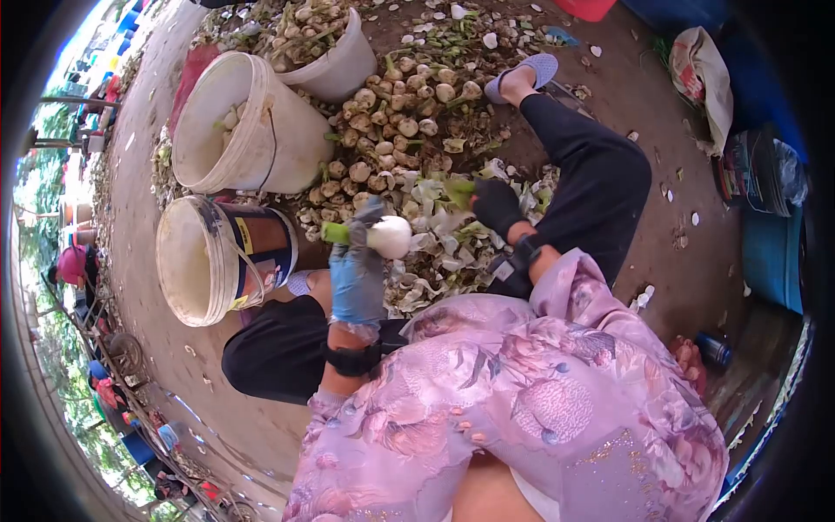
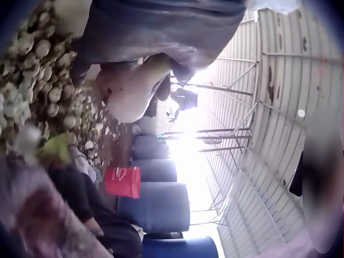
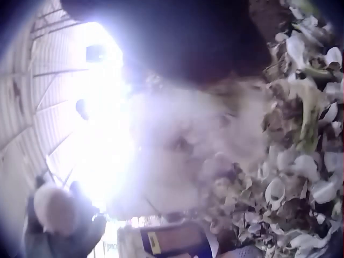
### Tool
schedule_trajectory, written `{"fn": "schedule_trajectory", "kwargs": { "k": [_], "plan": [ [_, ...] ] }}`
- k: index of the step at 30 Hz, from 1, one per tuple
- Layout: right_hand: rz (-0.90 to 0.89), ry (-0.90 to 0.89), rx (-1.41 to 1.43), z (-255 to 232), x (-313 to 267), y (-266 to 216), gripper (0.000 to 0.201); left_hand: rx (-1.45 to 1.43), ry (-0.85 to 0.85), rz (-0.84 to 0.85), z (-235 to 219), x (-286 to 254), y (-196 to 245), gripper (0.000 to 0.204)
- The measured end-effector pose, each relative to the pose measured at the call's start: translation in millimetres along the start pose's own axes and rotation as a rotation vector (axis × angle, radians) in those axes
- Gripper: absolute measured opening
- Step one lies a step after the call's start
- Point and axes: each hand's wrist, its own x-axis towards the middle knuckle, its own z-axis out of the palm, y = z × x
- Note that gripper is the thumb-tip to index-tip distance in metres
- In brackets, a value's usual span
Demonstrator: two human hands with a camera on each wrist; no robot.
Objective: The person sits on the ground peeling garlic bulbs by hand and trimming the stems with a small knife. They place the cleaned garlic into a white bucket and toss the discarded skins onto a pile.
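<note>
Blue-gloved left hand (image 1: 357, 278) grips unlabelled white bulb (image 1: 390, 237).

Your left hand (image 1: 357, 277) holds a peeled bulb (image 1: 390, 237) above the peelings (image 1: 439, 252) that lie between your legs, and your right hand (image 1: 496, 204) sits just right of it, at the far edge of those peelings. Beyond the peelings lies the heap of unpeeled bulbs (image 1: 391, 139). To your left two buckets (image 1: 222, 261) lie tipped on their sides, one behind the other (image 1: 248, 122), and a third bucket (image 1: 335, 52) stands past them, holding scraps.
</note>
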Motion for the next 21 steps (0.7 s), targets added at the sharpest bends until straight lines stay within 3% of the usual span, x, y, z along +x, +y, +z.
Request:
{"fn": "schedule_trajectory", "kwargs": {
  "k": [2,3,5,7,8,10,11,15,18,20,21],
  "plan": [
    [-0.145,-0.25,-0.062,14,0,22,0.034,0.088,0.014,-0.002,3,-3,18,0.032],
    [-0.153,-0.254,-0.064,17,-1,12,0.034,0.212,0.022,-0.017,4,-5,24,0.033],
    [-0.424,-0.01,0.51,15,-6,-26,0.039,0.324,0.003,-0.063,-10,-5,20,0.033],
    [-0.218,-0.58,1.102,-39,-18,-75,0.038,0.348,-0.027,-0.037,-13,-7,11,0.033],
    [-0.209,-0.58,1.107,-37,-19,-81,0.038,0.374,-0.068,-0.002,-14,-7,7,0.033],
    [-0.551,-0.424,0.719,-38,-17,-90,0.031,0.398,-0.055,0.031,-15,-5,1,0.036],
    [-0.44,-0.465,0.797,-40,-20,-95,0.029,0.389,-0.014,0.027,-17,-4,3,0.036],
    [-0.307,-0.589,1.048,-39,-27,-103,0.028,0.18,0.111,0.006,-23,-7,3,0.035],
    [-0.308,-0.628,0.99,-38,-26,-102,0.027,0.127,0.138,0.0,-30,-8,0,0.036],
    [-0.527,-0.451,0.673,-17,-18,-85,0.023,-0.107,0.043,-0.044,-26,-8,8,0.035],
    [-0.526,-0.451,0.67,-9,-17,-75,0.023,-0.109,0.041,-0.044,-23,-8,11,0.035]
  ]
}}
